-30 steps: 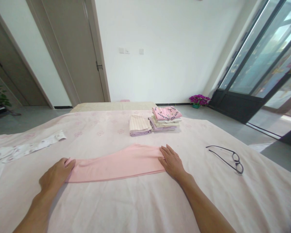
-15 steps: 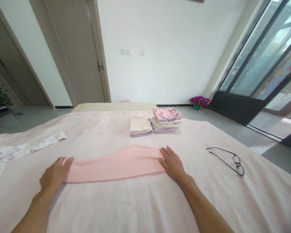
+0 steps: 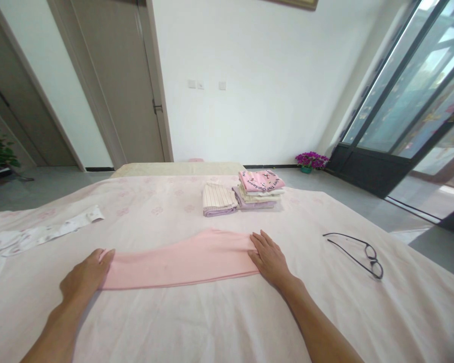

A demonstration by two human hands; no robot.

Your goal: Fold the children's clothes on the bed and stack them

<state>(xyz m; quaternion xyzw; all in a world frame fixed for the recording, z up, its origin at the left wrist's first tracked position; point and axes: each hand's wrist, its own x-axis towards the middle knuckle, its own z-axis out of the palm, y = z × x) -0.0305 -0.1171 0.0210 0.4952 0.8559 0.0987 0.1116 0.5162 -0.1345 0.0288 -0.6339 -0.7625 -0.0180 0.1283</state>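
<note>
A pair of pink pants, folded lengthwise, lies flat across the cloth-covered surface in front of me. At its narrow left end, my left hand is closed with thumb and fingers on the leg ends. My right hand rests on the wide right end, fingers stretched out and palm down, covering part of that edge. Just beyond the pants sit a folded striped garment on lilac cloth and, beside it, a stack of folded clothes topped by a pink printed piece.
Black-framed eyeglasses lie unfolded to the right of my right hand. A white patterned garment is spread at the left. The pale pink sheet runs under everything. Purple flowers stand on the floor near the glass door.
The whole view has tipped up slightly, so things sit a little lower in the picture. Both hands keep their places on the pants.
</note>
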